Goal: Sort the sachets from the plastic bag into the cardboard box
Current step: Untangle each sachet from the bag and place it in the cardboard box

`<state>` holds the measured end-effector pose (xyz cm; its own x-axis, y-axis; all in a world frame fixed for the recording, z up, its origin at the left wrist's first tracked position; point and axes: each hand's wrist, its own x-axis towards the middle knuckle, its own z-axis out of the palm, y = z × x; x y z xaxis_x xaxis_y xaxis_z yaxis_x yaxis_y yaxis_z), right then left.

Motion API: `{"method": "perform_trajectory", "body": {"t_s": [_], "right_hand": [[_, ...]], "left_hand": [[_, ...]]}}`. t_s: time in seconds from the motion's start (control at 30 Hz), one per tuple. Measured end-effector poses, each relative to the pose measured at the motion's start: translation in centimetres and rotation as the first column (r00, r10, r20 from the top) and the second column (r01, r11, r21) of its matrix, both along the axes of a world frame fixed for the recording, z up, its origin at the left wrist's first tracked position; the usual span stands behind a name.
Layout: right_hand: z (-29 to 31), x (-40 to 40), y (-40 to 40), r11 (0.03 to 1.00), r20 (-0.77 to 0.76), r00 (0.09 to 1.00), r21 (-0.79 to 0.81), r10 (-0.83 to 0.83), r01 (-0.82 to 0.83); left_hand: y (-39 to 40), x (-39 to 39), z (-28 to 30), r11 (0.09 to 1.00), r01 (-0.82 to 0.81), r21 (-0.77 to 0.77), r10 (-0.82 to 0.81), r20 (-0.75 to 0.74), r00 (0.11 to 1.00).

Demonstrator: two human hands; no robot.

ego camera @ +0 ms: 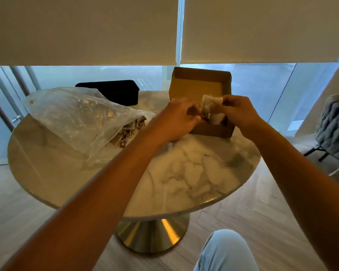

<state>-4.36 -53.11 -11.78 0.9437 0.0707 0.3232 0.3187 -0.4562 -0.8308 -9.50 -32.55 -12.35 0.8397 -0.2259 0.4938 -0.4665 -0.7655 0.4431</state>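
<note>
A: Sachet (pixel 211 103) held above the cardboard box (pixel 201 85); right hand (pixel 238 112) pinches its top, left hand (pixel 179 119) pinches its string.

B: Risk?

A: Strings may tangle and snag. Plastic bag (pixel 76 118) lies left of the box on the counter (pixel 194 177), mouth open; sachets could spill.

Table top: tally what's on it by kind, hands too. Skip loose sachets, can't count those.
Plastic bag: 1
Cardboard box: 1
Black case: 1
Hands: 2, left hand and right hand, both holding a white sachet over the box
Total: 5
</note>
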Motion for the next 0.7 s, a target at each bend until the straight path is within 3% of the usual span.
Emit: {"method": "perform_trajectory", "body": {"t_s": [0.07, 0.23, 0.43, 0.6, 0.7], "right_hand": [[-0.4, 1.0, -1.3, 0.996, -0.051, 0.999, -0.091, -0.015, 0.010], [-1.2, 2.5, -2.3, 0.921, -0.113, 0.986, -0.382, -0.125, 0.073], [-1.5, 2.7, -2.1, 0.786, 0.010, 0.936, -0.540, -0.351, 0.301], [-1.8, 2.8, -2.4, 0.755, 0.091, 0.944, -0.579, -0.316, 0.309], [-1.5, 2.9, -2.3, 0.740, 0.185, 0.970, -0.627, -0.160, 0.242]], "left_hand": [[-1.2, 0.8, -0.5, 0.996, 0.020, 0.088, -0.019, -0.019, 1.000], [-1.6, 1.0, -2.0, 0.993, 0.047, 0.110, -0.049, 0.019, 0.999], [-1.1, 1.4, -2.4, 0.991, 0.051, 0.122, -0.053, 0.012, 0.999], [-1.2, 1.5, -2.3, 0.988, 0.044, 0.146, -0.049, 0.027, 0.998], [-1.2, 1.6, -2.4, 0.988, 0.050, 0.148, -0.054, 0.024, 0.998]]}}
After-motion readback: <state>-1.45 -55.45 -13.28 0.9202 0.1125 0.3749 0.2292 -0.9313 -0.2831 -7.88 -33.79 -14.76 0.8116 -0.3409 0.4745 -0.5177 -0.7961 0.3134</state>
